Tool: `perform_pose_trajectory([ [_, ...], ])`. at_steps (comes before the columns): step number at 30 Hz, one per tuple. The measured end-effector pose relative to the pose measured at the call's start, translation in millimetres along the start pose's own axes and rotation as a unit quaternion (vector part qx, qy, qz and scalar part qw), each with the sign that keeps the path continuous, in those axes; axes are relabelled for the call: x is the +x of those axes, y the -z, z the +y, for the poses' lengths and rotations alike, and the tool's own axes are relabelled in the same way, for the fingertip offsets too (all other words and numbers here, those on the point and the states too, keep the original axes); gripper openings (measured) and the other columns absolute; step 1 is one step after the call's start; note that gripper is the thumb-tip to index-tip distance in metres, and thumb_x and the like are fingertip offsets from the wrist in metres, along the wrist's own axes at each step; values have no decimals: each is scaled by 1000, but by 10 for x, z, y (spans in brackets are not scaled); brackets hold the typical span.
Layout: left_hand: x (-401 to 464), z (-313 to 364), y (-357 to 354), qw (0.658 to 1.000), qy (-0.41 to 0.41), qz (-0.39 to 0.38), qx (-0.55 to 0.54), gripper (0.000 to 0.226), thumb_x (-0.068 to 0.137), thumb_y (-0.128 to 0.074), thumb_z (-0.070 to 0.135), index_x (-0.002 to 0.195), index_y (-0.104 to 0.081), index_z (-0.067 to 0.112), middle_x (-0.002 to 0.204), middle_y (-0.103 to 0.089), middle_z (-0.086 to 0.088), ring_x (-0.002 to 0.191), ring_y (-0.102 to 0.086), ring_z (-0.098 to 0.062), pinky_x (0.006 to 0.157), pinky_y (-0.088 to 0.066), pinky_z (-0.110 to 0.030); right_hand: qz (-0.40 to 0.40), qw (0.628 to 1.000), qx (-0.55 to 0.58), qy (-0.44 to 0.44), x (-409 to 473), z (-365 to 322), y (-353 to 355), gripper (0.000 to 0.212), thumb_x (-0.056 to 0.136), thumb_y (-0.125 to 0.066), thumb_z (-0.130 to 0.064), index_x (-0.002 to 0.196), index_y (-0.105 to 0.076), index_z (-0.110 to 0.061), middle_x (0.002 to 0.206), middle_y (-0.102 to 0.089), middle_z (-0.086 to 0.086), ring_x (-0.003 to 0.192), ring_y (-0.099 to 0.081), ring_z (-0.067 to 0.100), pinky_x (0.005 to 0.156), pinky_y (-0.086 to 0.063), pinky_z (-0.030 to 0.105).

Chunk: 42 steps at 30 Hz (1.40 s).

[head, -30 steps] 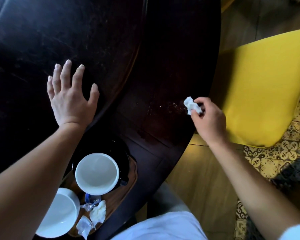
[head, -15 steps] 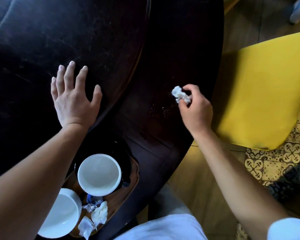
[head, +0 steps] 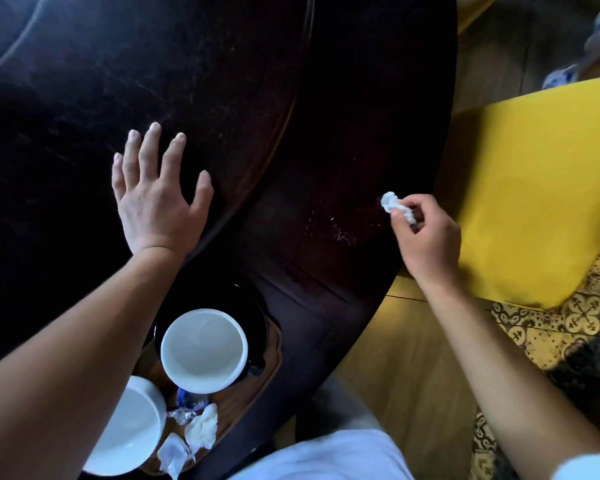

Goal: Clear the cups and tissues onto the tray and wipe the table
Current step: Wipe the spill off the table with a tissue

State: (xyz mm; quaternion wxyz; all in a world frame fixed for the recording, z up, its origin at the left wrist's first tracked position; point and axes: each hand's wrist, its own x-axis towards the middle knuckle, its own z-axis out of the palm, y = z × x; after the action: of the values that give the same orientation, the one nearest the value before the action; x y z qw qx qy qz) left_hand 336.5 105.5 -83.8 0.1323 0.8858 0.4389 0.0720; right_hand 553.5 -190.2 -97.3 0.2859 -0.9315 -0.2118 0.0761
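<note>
My right hand [head: 426, 237] pinches a small crumpled white tissue [head: 395, 206] against the dark round table [head: 291, 98] near its right edge. Faint wet streaks [head: 340, 233] glint on the wood just left of the tissue. My left hand [head: 156, 199] lies flat on the table, fingers spread, holding nothing. At the near edge a wooden tray [head: 253, 389] carries a white cup [head: 204, 349] on a black saucer [head: 257, 317], a second white cup [head: 129, 431] partly hidden by my left forearm, crumpled tissues [head: 203, 426] and small wrappers [head: 174, 452].
A yellow cushioned seat [head: 534, 185] stands right beside the table's right edge. Below it lie wooden floor [head: 413, 368] and a patterned rug [head: 551, 327]. My white-clad lap [head: 326, 455] shows at the bottom.
My right hand swept the tissue left and away across the table, then back right to near the edge. My left hand stays flat in place.
</note>
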Motion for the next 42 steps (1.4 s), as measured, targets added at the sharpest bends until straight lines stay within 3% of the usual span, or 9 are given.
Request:
perform_pose_trajectory([
  [6,2,7,2,1000,3,-2,-1,61,100,-46,50,155,-38,26,169,-21,0,158,-9,-24,127,-3,-46,-44,998,-50,-15,-192,12,-32,20,87,-68,-17,107,-66,-21,92,-71,2,80,-65,28,64,-45,31],
  [11,-1,20,10,1000,3,-1,-6,60,100,-47,49,155,-39,25,168,-22,0,157,-9,-24,127,-4,-46,-124,987,-53,90,-516,-278,-174,15,87,-68,-17,101,-65,-19,93,-70,-3,77,-66,23,61,-52,35],
  [16,-2,11,4,1000,2,-1,-1,60,100,-47,50,155,-38,26,169,-21,0,158,-9,-24,127,-3,-46,-52,997,-31,38,-112,-276,-126,15,87,-68,-20,103,-66,-20,92,-72,-1,79,-67,23,64,-52,33],
  [21,-4,7,-4,1000,3,0,-3,60,100,-47,50,154,-39,26,168,-22,0,157,-10,-24,127,-4,-46,-68,996,-54,22,81,-166,-64,30,98,-57,-51,101,-66,-23,89,-68,-6,78,-62,16,61,-41,28],
  [27,5,12,1,1000,5,-3,0,61,100,-46,50,155,-38,26,169,-20,0,158,-8,-23,128,-2,-44,-166,979,-72,95,-341,-364,-147,13,91,-67,-32,99,-63,-23,94,-66,-6,75,-63,18,60,-50,32],
  [32,10,11,-7,1000,4,-2,0,61,100,-46,50,155,-38,26,169,-20,0,158,-9,-24,127,-2,-44,-67,996,9,65,150,-481,-172,16,86,-68,-26,101,-68,-20,95,-70,-2,82,-66,19,70,-53,34],
  [35,11,1,-11,1000,3,-2,2,61,100,-45,51,155,-38,26,169,-20,0,158,-9,-24,127,-3,-45,-26,999,12,44,646,-611,-228,22,89,-64,-26,109,-66,-16,102,-71,1,89,-67,19,73,-46,25],
  [38,7,-2,-9,1000,3,-2,1,61,100,-45,51,155,-38,26,169,-21,0,158,-9,-24,127,-4,-46,-64,998,-22,7,987,-753,-279,33,95,-61,-27,125,-57,-15,115,-67,5,94,-62,16,73,-43,23],
  [42,11,5,-9,1000,2,-1,1,61,100,-44,51,155,-38,26,169,-21,0,158,-9,-24,127,-4,-46,-113,988,-104,34,991,-809,-334,25,97,-60,-34,114,-60,-15,108,-65,1,89,-61,17,67,-44,30],
])
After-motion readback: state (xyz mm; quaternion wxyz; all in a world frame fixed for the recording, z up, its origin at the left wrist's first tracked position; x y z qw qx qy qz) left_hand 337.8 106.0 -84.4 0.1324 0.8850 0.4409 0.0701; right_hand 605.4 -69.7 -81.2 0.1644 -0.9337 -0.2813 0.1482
